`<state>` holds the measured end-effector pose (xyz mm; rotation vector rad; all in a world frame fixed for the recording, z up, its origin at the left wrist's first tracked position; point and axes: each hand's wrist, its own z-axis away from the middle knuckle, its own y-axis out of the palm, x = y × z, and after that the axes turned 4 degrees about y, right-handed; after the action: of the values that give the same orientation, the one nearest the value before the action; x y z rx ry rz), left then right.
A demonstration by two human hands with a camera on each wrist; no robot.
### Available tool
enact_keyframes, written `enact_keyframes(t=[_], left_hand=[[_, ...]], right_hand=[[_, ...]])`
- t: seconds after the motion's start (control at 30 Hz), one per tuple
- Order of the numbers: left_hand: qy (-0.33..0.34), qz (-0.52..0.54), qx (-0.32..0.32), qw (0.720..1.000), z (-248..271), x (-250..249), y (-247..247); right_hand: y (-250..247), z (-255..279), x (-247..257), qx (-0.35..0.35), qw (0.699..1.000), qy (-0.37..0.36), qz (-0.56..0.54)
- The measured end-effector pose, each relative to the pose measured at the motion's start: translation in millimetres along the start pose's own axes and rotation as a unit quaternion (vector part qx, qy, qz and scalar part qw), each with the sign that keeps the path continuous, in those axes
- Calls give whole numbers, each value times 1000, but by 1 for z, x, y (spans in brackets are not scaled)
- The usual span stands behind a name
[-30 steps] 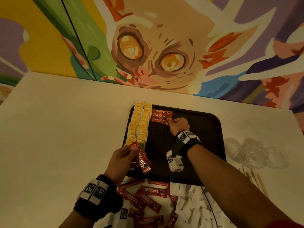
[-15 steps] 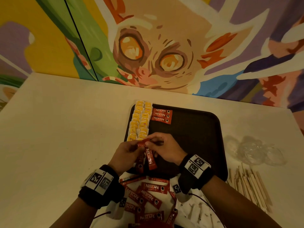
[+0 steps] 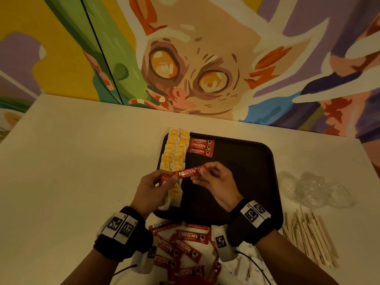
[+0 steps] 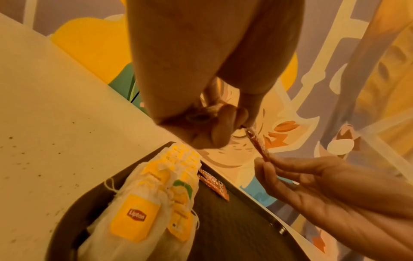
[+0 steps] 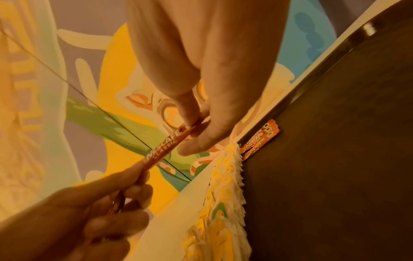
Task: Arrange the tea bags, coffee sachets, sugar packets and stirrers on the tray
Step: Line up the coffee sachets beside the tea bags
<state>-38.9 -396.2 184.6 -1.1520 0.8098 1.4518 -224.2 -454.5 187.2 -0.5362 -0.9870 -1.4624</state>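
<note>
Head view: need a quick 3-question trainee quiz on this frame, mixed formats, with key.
1. True or false: three coffee sachets already lie flat on the tray, beside the tea bags.
2. Multiple choice: the raised sachet is held by
A. the left hand alone
B. the right hand alone
C. both hands, one at each end
3. Fill in: the wooden stirrers lie on the ____, to the right of the tray.

Key
1. True.
2. C. In the wrist views each hand's grip pinches one end of the raised sachet.
3. Table; no stirrers are on the tray yet.
</note>
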Motion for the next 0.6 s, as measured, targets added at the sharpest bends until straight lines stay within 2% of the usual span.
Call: enact_keyframes(t=[0.07, 0.2, 0.33, 0.6], left_hand=[[32, -27, -29, 999, -4, -1, -2], [77, -93, -46, 992, -9, -2, -2], [37, -101, -43, 993, -8, 0, 7], [-14, -55, -38, 998, -5, 4, 7]], right_hand=[[-1, 1, -2, 6, 1000, -2, 16], [-6, -1, -1, -10, 999, 17, 46], [-8, -8, 0, -37, 994, 61, 79], [-31, -52, 5, -183, 967, 127, 121]])
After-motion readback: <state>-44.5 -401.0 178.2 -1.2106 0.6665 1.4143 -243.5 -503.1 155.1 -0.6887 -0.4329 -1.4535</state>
